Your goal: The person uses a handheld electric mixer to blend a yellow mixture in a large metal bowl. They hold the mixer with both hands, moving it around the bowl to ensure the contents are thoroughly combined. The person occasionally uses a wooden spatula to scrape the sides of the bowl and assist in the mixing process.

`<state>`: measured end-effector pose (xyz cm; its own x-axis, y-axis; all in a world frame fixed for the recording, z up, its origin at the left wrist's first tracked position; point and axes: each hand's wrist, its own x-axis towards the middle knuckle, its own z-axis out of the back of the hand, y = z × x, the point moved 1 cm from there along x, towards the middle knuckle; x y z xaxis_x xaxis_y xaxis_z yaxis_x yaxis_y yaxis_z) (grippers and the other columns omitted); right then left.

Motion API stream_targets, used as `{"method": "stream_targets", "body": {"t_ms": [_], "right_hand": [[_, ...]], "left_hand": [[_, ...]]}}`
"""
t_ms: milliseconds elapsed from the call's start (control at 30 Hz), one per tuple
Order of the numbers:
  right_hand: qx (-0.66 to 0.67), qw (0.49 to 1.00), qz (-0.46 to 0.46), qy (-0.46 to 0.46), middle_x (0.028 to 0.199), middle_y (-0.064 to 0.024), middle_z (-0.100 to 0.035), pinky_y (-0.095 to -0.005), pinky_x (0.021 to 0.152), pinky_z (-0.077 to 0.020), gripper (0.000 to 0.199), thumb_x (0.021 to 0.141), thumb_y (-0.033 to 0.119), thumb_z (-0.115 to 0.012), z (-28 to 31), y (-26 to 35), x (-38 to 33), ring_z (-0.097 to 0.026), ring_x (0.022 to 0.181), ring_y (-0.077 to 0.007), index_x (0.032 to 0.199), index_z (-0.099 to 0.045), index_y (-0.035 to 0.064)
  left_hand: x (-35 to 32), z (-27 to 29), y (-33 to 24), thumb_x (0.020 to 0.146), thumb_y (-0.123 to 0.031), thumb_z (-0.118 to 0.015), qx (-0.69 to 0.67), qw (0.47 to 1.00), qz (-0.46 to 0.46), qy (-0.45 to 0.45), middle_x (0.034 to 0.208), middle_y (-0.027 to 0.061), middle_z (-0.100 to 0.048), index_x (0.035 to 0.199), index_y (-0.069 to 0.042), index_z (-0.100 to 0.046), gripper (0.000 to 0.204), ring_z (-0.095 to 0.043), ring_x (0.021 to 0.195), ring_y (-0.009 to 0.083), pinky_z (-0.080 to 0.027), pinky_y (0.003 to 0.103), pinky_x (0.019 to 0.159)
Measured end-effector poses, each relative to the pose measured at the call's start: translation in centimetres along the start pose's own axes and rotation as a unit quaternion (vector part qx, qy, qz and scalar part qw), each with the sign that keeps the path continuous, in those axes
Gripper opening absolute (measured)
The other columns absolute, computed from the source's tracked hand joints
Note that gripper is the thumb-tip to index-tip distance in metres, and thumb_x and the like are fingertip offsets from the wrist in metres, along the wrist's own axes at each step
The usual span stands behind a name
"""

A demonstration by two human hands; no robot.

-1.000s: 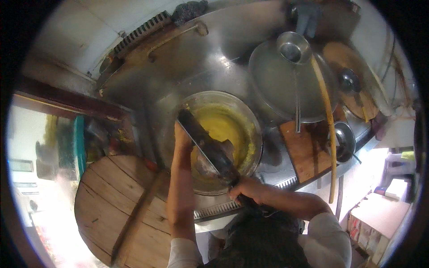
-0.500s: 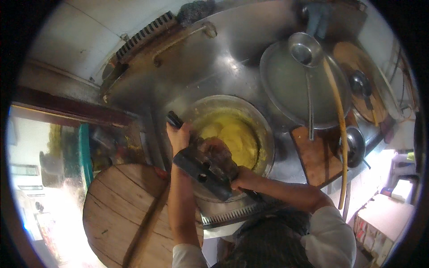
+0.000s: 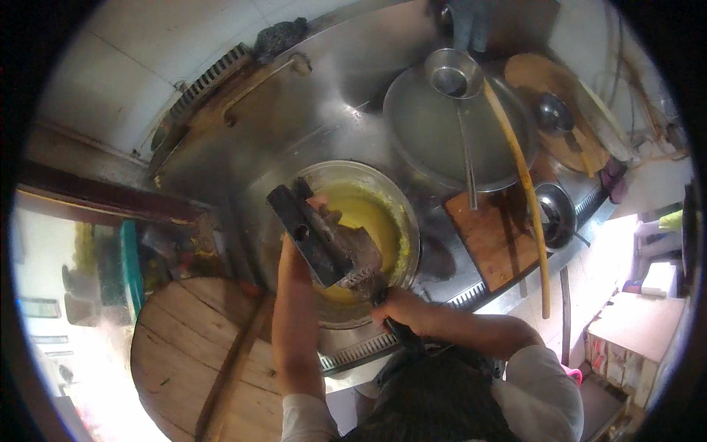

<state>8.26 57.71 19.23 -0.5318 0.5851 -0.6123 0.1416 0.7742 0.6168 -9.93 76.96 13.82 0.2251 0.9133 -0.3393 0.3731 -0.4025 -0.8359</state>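
Observation:
A dark, grimy two-handled hand-held power mixer (image 3: 359,258) is held over a wide metal pot (image 3: 414,250). Yellow, batter-like mixture (image 3: 361,210) fills the pot's bottom. The tool's black block with a round hole (image 3: 313,236) faces up and left, and its lower end is hidden beneath the body. My left hand (image 3: 318,202) is closed round the far-side handle, mostly covered by the tool. Nearer to me, my right hand (image 3: 403,309) wraps the other black handle, whose end sticks out toward my dark apron.
A large basin (image 3: 390,140) of cloudy liquid stands at the far right, with a long-handled metal ladle (image 3: 451,81) and a wooden stick (image 3: 526,177) across it. A brown board (image 3: 490,243) lies beside the pot. At the near left sits a round wooden lid (image 3: 184,346).
The mixer has turned clockwise over the pot, its block swinging up and left. My right hand has come nearer to me; my left is now more hidden. The whole view has shifted.

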Motion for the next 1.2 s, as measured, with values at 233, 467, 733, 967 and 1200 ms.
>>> {"method": "stream_targets", "body": {"t_ms": [233,467,733,967,1200], "right_hand": [[-0.015,1.000,-0.002,0.027,0.053,-0.0065,-0.054,-0.0304,0.043,-0.0399,0.008,0.059,0.004,-0.064,0.0,-3.4,4.0,-0.052,0.046,-0.0153,0.060,-0.057,0.0015],[-0.161,0.986,0.008,0.044,0.057,-0.0092,-0.058,-0.0310,0.047,-0.0441,0.015,0.062,0.013,-0.065,-0.4,-4.2,9.7,-0.056,0.049,-0.0165,0.068,-0.060,0.0007],[-0.309,0.949,-0.015,-0.060,0.056,-0.0084,-0.058,-0.0308,0.047,-0.0431,0.020,0.063,0.010,-0.068,0.3,0.2,8.7,-0.055,0.048,-0.0164,0.077,-0.059,-0.0013],[-0.205,0.973,-0.029,-0.105,0.059,-0.0089,-0.058,-0.0330,0.046,-0.0410,0.009,0.062,0.003,-0.066,-1.1,-2.0,4.2,-0.055,0.050,-0.0195,0.063,-0.058,-0.0015],[-0.019,0.997,-0.056,-0.050,0.053,-0.0071,-0.054,-0.0324,0.043,-0.0402,0.007,0.061,0.003,-0.064,-1.0,-1.7,0.4,-0.053,0.047,-0.0175,0.059,-0.058,0.0020]], "left_hand": [[-2.9,0.8,-3.0,0.069,-0.006,-0.066,0.164,0.975,-0.070,-0.132,0.070,0.0044,-0.052,0.084,-0.006,-0.053,0.020,-0.052,0.055,0.0161,-0.045,0.030,0.048],[-4.2,5.4,-5.3,0.064,-0.002,-0.060,0.319,0.878,-0.138,-0.329,0.072,0.0040,-0.051,0.088,-0.002,-0.049,0.027,-0.050,0.060,0.0139,-0.043,0.028,0.053],[-3.5,4.6,-5.6,0.064,-0.004,-0.061,0.188,0.924,-0.150,-0.296,0.068,0.0027,-0.052,0.087,-0.003,-0.049,0.026,-0.050,0.057,0.0143,-0.042,0.029,0.054],[-2.8,-0.1,-5.7,0.067,-0.007,-0.060,0.274,0.951,-0.025,-0.143,0.065,0.0041,-0.051,0.078,-0.004,-0.050,0.015,-0.050,0.055,0.0152,-0.042,0.030,0.052],[-3.6,-1.2,-2.4,0.073,-0.009,-0.064,0.100,0.988,-0.024,-0.111,0.071,0.0081,-0.055,0.081,-0.004,-0.056,0.012,-0.055,0.059,0.0184,-0.050,0.033,0.053]]}}
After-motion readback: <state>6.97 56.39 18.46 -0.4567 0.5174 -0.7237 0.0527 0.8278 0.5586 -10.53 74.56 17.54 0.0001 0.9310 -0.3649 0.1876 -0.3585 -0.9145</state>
